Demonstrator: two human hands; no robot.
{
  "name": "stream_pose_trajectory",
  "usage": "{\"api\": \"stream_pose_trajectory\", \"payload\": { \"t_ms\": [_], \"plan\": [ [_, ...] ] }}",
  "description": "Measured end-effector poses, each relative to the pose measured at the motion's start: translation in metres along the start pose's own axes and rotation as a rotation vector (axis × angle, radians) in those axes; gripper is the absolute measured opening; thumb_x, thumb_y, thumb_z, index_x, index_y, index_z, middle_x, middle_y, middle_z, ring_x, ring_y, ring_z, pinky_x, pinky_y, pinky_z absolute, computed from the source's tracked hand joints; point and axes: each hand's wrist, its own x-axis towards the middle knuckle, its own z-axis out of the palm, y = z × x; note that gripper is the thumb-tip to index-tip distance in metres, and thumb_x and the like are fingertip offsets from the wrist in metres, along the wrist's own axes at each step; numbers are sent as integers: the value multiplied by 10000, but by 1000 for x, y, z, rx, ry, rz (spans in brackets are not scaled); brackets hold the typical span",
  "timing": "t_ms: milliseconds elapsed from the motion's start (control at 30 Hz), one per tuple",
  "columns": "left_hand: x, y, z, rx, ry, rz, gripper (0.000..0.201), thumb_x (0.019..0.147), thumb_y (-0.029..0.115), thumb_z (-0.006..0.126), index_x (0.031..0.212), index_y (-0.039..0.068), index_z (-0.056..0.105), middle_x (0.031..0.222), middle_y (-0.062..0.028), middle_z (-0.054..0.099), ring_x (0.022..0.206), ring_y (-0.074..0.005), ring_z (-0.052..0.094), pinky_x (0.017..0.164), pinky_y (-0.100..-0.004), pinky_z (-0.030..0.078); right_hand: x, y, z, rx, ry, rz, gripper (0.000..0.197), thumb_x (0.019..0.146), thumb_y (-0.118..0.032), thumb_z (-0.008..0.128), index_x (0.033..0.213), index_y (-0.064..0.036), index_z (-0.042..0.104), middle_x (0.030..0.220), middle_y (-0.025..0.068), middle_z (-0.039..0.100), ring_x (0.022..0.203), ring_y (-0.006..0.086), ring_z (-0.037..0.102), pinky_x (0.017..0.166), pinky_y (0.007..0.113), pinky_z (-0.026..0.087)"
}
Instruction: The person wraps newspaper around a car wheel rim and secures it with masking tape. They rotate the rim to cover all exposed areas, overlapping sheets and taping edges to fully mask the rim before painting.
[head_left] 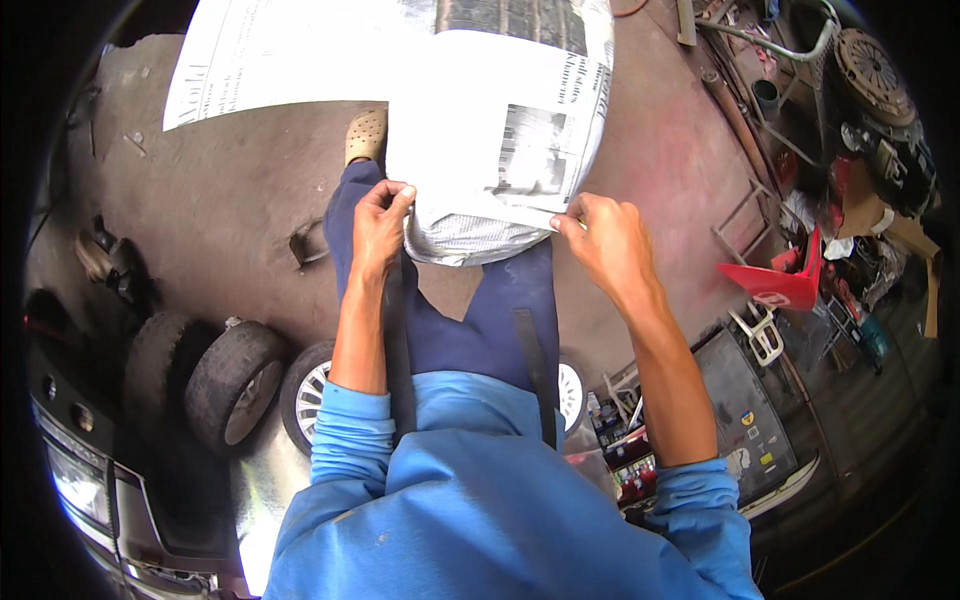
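Sheets of newspaper (460,120) lie over a rounded object in front of me. Its near end shows a silvery-white, woven-looking surface (485,242); what lies beneath the paper is hidden. My left hand (380,225) is closed in a pinch at the newspaper's near left edge. With thumb and fingers pressed together, my right hand (605,235) grips the end of a narrow white strip (530,214) at the near right corner. Whether this strip is tape or folded paper I cannot tell.
Tires (235,385) stand behind me at the left, near a vehicle's headlight (78,485). To the right are a red panel (785,275), metal frames, a round clutch-like part (872,75) and a dark panel (745,410). A tan perforated shoe (366,135) shows on the concrete floor (240,220).
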Motion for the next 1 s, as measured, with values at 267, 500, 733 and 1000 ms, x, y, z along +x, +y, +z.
{"api": "stream_pose_trajectory", "payload": {
  "t_ms": [267,500,733,1000],
  "plan": [
    [-2,6,-1,-27,2,-22,156,884,195,643,886,42,614,831,-4,613,762,-86,541,738,-247,434,18,14,12,-67,-69,48,357,798,-336,679,780,21,672,668,228,614,668,386,616,621,459,460],
    [-3,9,2,-19,20,-9,152,881,183,638,863,33,613,779,27,567,728,-62,487,693,-219,396,15,9,-4,-91,-153,-9,352,818,-326,668,779,23,671,728,244,630,716,406,633,631,472,491],
    [-2,6,0,-44,-7,16,142,873,177,646,853,41,611,783,38,554,728,-57,471,688,-219,385,-51,-24,-14,70,35,-157,201,817,-243,657,794,-43,649,630,181,601,618,375,608,547,455,466],
    [-3,8,1,-85,-15,1,156,877,191,648,867,41,607,810,20,578,763,-77,506,739,-240,408,-52,-37,-22,29,79,-242,141,811,-193,647,769,-59,639,594,170,586,592,363,600,529,439,460]
  ]
}}
